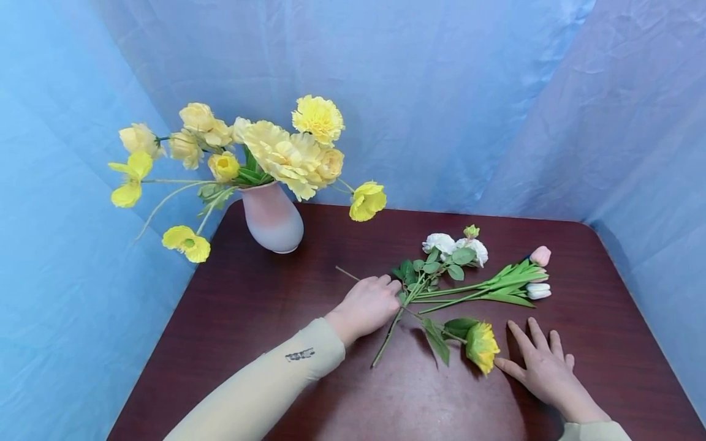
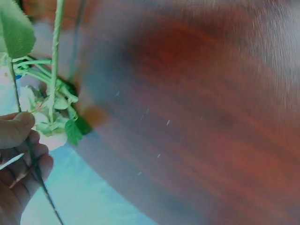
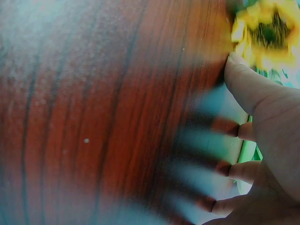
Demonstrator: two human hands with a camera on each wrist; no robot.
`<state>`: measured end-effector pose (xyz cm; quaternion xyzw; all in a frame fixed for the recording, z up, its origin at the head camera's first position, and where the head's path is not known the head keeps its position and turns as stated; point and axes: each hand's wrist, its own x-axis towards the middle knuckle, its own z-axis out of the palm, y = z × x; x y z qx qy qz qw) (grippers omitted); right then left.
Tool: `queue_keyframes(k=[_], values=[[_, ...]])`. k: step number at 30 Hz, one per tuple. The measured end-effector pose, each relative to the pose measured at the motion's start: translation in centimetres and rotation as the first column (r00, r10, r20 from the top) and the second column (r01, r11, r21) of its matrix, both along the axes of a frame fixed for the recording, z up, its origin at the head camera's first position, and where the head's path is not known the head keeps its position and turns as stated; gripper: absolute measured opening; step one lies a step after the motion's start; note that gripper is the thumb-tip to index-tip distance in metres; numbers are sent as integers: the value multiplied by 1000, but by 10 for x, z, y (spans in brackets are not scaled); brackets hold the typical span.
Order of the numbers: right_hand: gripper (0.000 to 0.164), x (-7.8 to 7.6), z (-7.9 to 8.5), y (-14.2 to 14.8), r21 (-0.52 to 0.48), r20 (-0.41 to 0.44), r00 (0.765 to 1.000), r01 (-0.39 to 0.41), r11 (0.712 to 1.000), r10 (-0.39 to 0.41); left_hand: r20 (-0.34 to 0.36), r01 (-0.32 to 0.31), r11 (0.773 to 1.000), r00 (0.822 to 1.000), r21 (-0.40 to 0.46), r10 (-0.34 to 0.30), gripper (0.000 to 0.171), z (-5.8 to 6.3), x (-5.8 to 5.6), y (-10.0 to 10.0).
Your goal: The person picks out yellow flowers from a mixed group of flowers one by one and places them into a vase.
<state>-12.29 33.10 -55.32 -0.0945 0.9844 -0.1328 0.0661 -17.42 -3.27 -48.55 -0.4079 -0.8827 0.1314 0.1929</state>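
My left hand grips the thin stem of a sunflower, thumb against curled fingers in the left wrist view. The stem's cut end pokes out past the hand on the left. The yellow bloom hangs over the right half of the table, its green leaves nearer the hand. Fingers spread, my right hand lies palm down on the tabletop, its thumb tip right by the yellow petals. Beyond the left hand lie a stem of white roses and some pink and white tulips, their stems crossing.
A pink and white vase stands at the back left of the dark red table. Yellow flowers fill it and spread wide, some drooping past the table's left edge. Blue curtains hang close around the table.
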Motion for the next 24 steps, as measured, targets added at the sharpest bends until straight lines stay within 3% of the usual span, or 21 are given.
queue_keyframes(k=[6,9,19,24], values=[[89,1,0,1,-3,-4,1000,-2,1000,2,-2,-44,998,999,-38,44,27,12,0,-10],[89,1,1,0,-3,-5,1000,-3,1000,3,-27,-35,999,999,-32,34,30,16,0,-17],[87,2,2,-2,1,-9,1000,-2,1000,2,-163,84,987,985,136,-61,24,47,-3,-56],[89,1,2,-1,7,3,1000,0,1000,0,-235,110,970,970,216,-58,24,60,-2,-81]])
